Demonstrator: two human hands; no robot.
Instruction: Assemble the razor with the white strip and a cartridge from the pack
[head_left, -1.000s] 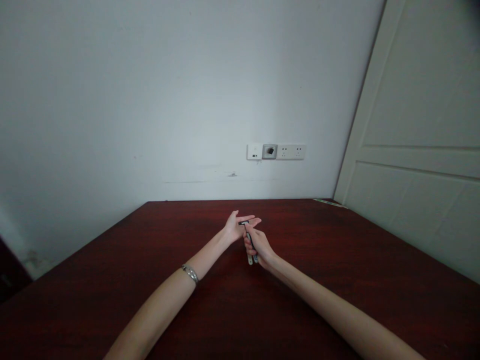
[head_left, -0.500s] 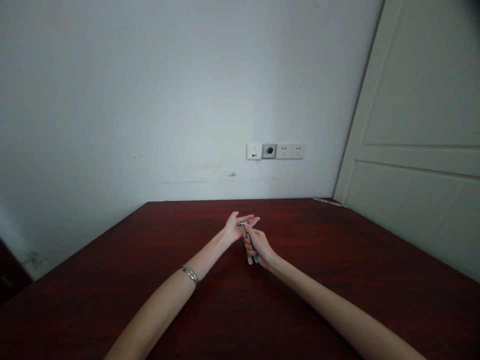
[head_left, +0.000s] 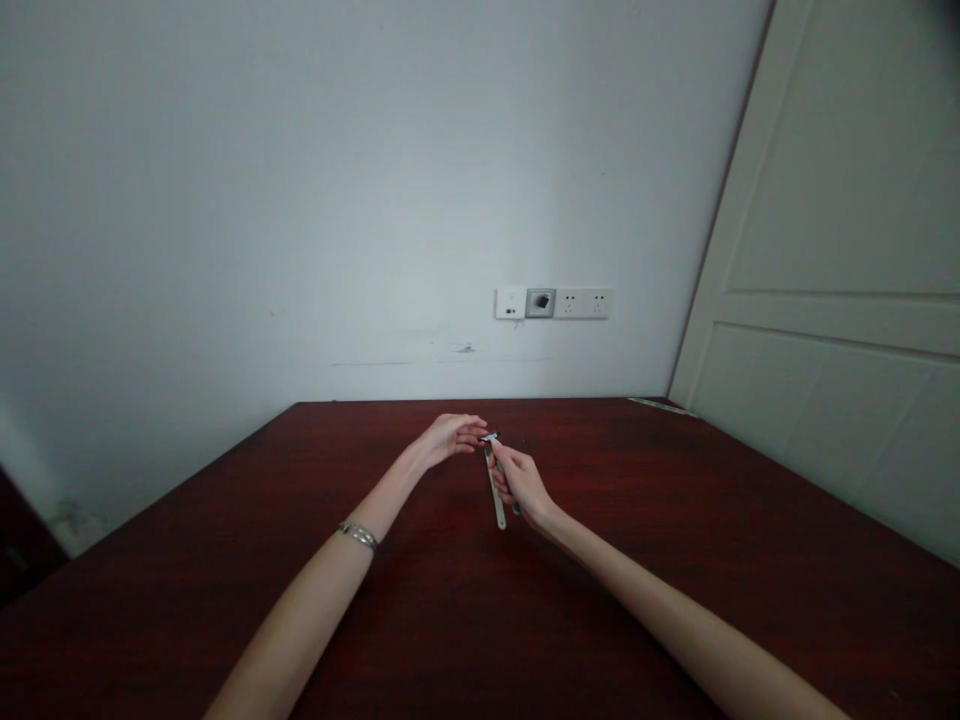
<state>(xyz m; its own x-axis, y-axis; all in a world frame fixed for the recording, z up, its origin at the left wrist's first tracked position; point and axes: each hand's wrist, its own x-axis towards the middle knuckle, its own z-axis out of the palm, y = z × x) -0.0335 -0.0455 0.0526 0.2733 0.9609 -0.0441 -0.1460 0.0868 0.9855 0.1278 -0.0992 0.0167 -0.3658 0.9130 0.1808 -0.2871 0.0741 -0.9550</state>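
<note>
The right hand was closed around the handle of what looked like a razor, its crosswise head over the middle of the table, toward the far side. The left hand, fingers loosely bent, was at the head's left end; whether it touched could not be told. A pale strip showed just left of the right hand. Careful handling seemed to call for a steady handle and light fingertips.
</note>
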